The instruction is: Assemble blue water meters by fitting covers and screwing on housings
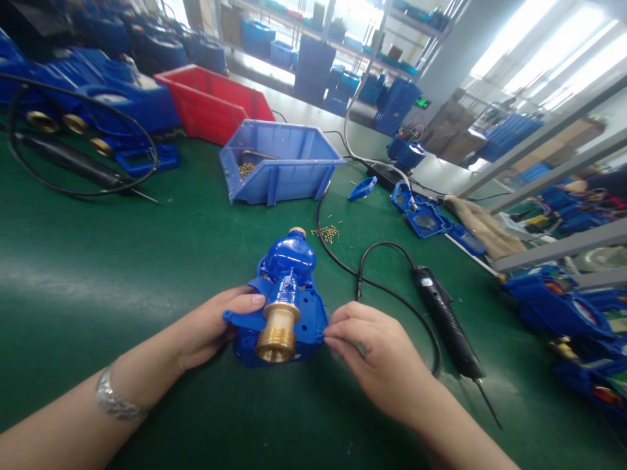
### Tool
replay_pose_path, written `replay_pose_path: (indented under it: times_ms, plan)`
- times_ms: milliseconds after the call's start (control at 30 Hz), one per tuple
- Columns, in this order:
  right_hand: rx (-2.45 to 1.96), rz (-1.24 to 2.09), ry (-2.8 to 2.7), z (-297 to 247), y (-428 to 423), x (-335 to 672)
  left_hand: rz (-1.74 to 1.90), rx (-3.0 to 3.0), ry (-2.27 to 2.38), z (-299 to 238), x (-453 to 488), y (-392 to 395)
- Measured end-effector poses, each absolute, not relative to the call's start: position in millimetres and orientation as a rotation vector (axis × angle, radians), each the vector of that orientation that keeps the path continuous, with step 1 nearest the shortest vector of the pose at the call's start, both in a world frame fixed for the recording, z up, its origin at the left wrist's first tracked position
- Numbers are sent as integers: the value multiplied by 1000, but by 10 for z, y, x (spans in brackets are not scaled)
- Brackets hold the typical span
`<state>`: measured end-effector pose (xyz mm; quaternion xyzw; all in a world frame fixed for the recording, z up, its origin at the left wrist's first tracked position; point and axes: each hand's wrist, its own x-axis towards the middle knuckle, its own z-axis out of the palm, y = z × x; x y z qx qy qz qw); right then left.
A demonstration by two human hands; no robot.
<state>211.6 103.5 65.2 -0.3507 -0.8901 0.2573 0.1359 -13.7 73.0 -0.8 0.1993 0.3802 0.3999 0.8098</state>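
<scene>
A blue water meter body with a brass threaded end lies on the green table mat, its brass end pointing at me. My left hand grips its left side, thumb resting near the brass fitting. My right hand pinches the blue plastic housing at its right edge with curled fingers. A silver bracelet is on my left wrist.
A black electric screwdriver with its cable lies right of the meter. Small brass screws are scattered behind it. A blue bin with screws and a red bin stand further back. Blue meter parts are piled at right and back left.
</scene>
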Motion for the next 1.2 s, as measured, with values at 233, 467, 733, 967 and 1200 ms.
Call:
replay_pose_path:
  times_ms: [233,467,733,967,1200]
  plan:
    - [-1641,505,-2371,457,1932,2013,860,404,754,34,-119,744]
    - [-1826,458,-2433,-122,2712,1867,868,416,786,1,-130,737]
    - [-1704,516,-2494,-203,2779,1898,865,406,870,-9,-134,733]
    - [-1602,540,-2296,76,2577,1837,913,394,909,10,-111,726]
    - [-1369,755,-1887,739,1345,2012,1001,331,925,33,31,658]
